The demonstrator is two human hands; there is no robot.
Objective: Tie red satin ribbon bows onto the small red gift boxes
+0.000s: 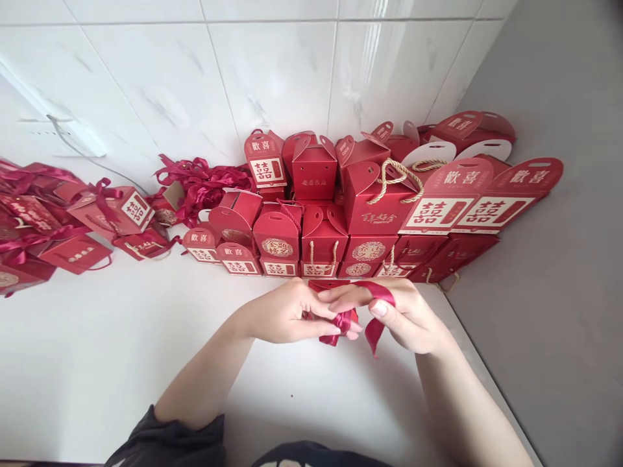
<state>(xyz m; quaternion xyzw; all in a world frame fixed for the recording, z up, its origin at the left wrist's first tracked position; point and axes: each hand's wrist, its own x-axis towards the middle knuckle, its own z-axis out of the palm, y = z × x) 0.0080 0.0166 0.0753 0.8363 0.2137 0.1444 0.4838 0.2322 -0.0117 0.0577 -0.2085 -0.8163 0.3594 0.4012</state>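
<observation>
My left hand (287,314) and my right hand (403,318) meet over the white tabletop (121,350), both closed on a dark red satin ribbon (374,331). The ribbon loops over my right index finger, and its loose tail hangs below that hand. My left fingertips pinch the ribbon's bunched knot at the centre. A small red gift box (327,285) lies mostly hidden right behind my hands.
Stacked red gift boxes (370,207) with rope handles line the tiled wall behind. A heap of red ribbons (202,185) lies left of them. More ribbon-tied boxes (111,211) sit at far left. The table's right edge (479,363) drops to grey floor.
</observation>
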